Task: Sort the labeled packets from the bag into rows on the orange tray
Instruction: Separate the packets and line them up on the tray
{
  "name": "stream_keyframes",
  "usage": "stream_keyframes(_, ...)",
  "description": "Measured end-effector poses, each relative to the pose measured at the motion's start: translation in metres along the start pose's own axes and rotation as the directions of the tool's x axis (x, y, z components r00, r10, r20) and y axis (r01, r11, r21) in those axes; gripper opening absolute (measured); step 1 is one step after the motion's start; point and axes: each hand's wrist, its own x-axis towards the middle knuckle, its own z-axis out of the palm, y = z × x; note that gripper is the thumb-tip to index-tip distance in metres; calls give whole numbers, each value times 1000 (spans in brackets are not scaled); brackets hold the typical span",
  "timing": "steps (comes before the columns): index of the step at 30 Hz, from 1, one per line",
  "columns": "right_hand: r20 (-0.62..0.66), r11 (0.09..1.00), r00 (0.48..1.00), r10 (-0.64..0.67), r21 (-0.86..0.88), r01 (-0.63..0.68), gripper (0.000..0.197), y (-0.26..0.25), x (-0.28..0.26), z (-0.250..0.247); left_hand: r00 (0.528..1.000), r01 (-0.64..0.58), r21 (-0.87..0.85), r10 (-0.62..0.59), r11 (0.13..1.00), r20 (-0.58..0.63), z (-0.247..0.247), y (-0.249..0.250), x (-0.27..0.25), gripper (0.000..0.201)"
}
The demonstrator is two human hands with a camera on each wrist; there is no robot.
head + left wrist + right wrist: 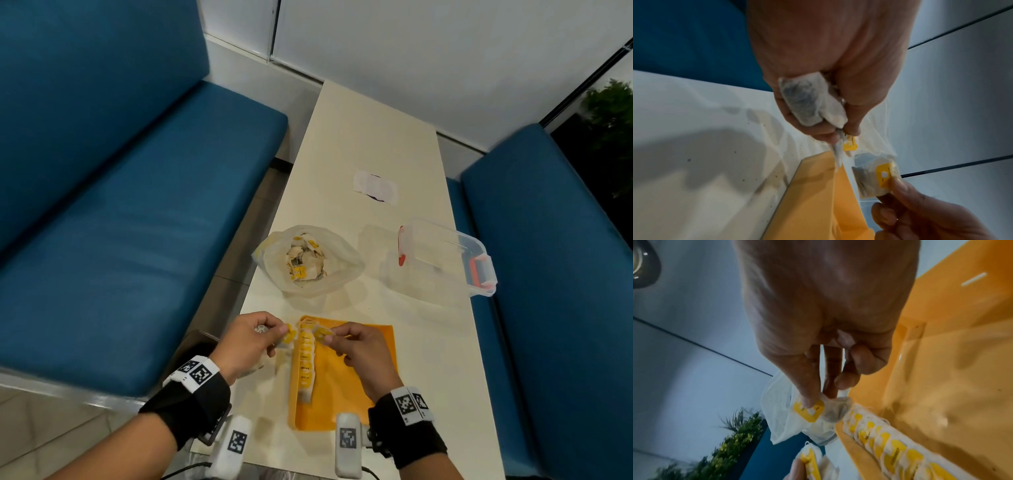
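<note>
Bare tray (359,377) right of packet row (306,363).

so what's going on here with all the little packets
A person is sorting yellow-labeled packets onto an orange tray. One row of packets already lies along the tray's left side. The left hand grips a small bunch of packets, while the right hand pinches a single packet by its label above the row's far end. The plastic bag beyond still holds more.

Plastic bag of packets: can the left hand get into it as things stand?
Probably not right away. The bag lies open-topped with bare table between, but the left hand already grips packets, so its fingers are occupied.
</note>
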Motion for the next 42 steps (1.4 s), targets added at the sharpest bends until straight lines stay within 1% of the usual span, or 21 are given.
stream_keyframes(4, 40, 984, 998, -53, -165, 59, 10, 5, -1, -2, 998, -15, 27, 14, 1000, 53, 3, -3, -2, 9)
stream_keyframes(8, 42, 984, 999, -6, -180, 13, 10, 11, -3, -8, 997, -58, 47, 56, 997, 52, 4, -2, -5, 4)
stream_keyframes(11, 64, 981, 996, 59, -189, -45, 9, 19, -7, -13, 997, -79, 91, 77, 993, 25, 4, -4, -6, 13)
stream_keyframes(14, 106, 983, 987, 117, -153, -101, 9, 28, -12, -14, 996, -85, 141, 79, 986, 46, 5, -7, -7, 30)
stream_keyframes(15, 119, 982, 985, 127, -151, -109, 9, 30, -13, -14, 996, -78, 163, 71, 984, 52, 5, -8, -8, 33)
stream_keyframes(19, 173, 975, 969, 175, -165, -146, 11, 39, -19, -7, 997, -66, 234, 55, 970, 53, 7, -12, -10, 34)
stream_keyframes(22, 209, 962, 952, 225, -201, -183, 13, 47, -22, 0, 995, -87, 301, 69, 950, 70, 8, -17, -12, 43)
stream_keyframes(24, 229, 948, 940, 254, -252, -195, 14, 52, -24, 6, 993, -109, 372, 87, 922, 75, 9, -17, -13, 48)
stream_keyframes(26, 241, 930, 930, 277, -311, -196, 14, 55, -24, 11, 993, -116, 451, 93, 885, 72, 10, -18, -14, 48)
stream_keyframes(29, 234, 907, 927, 293, -375, -191, 14, 60, -22, 18, 994, -111, 527, 84, 843, 75, 14, -19, -15, 39)
stream_keyframes(33, 199, 902, 941, 274, -393, -179, 13, 67, -20, 23, 993, -118, 550, 82, 827, 90, 24, -18, -18, 15)
stream_keyframes(36, 171, 900, 954, 246, -406, -159, 13, 70, -21, 25, 993, -117, 570, 96, 814, 66, 28, -18, -20, 24)
stream_keyframes(39, 137, 898, 962, 234, -410, -160, 13, 74, -22, 27, 995, -102, 571, 86, 815, 54, 30, -18, -23, 29)
stream_keyframes(42, 95, 898, 970, 223, -408, -166, 15, 74, -24, 29, 993, -115, 591, 94, 799, 66, 34, -20, -25, 29)
